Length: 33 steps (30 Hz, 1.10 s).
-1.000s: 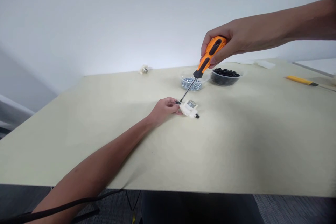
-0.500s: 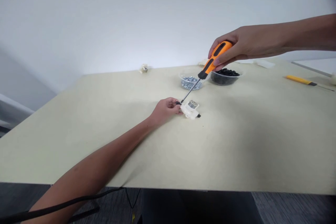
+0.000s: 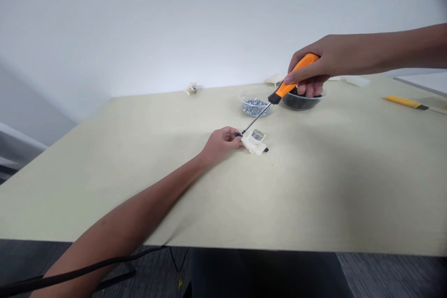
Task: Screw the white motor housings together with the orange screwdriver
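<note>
My left hand (image 3: pixel 225 143) is closed on the left end of a small white plastic motor assembly (image 3: pixel 254 143), just above or on the table. The assembly carries a silvery motor on top and has black pieces at both ends. In my right hand (image 3: pixel 316 67) is an orange and black screwdriver (image 3: pixel 299 71), held slanted by its handle. Its metal shaft runs down to the left, and the tip meets the black piece beside my left fingers. Whether a screw sits under the tip is too small to tell.
Behind the hands stand a clear tub of small silvery screws (image 3: pixel 256 108) and a tub of black parts (image 3: pixel 301 102). A similar small white part (image 3: pixel 192 88) lies by the wall. A yellow-handled tool (image 3: pixel 405 102) is at right. A black cable (image 3: pixel 87 267) crosses below the table edge.
My right hand has shifted slightly right and turned on the screwdriver's handle, which now leans lower. The tip stays at the black piece. My left hand keeps its hold.
</note>
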Motion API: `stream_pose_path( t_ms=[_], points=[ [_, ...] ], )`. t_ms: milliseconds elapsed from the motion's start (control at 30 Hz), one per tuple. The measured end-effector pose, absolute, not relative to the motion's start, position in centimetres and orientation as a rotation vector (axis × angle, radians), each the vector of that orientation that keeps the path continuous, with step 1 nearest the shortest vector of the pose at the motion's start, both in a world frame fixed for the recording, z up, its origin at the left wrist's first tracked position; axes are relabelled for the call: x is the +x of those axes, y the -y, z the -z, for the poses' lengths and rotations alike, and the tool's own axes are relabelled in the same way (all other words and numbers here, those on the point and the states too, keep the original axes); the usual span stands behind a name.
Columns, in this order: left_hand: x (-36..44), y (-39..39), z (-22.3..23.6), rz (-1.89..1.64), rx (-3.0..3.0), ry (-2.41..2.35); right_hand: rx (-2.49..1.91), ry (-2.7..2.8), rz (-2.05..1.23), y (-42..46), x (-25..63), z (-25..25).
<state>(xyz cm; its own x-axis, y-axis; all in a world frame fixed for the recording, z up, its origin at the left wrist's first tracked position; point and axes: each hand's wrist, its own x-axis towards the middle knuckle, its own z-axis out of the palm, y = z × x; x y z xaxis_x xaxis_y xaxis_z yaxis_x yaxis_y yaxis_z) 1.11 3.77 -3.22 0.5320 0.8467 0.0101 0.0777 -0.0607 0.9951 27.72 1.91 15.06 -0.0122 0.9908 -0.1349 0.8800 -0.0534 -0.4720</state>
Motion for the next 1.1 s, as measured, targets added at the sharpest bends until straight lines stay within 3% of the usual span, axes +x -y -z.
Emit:
stream_pose_path(
  t_ms=[200, 1100],
  points=[
    [1.2, -4.1, 3.6, -0.780, 1.554, -0.828, -1.868, 1.897, -0.830, -1.5, 26.9, -15.6],
    [1.3, -4.3, 4.2, -0.813, 1.566, -0.821, -1.932, 2.033, -0.700, -0.8, 26.0, -16.5]
  ],
)
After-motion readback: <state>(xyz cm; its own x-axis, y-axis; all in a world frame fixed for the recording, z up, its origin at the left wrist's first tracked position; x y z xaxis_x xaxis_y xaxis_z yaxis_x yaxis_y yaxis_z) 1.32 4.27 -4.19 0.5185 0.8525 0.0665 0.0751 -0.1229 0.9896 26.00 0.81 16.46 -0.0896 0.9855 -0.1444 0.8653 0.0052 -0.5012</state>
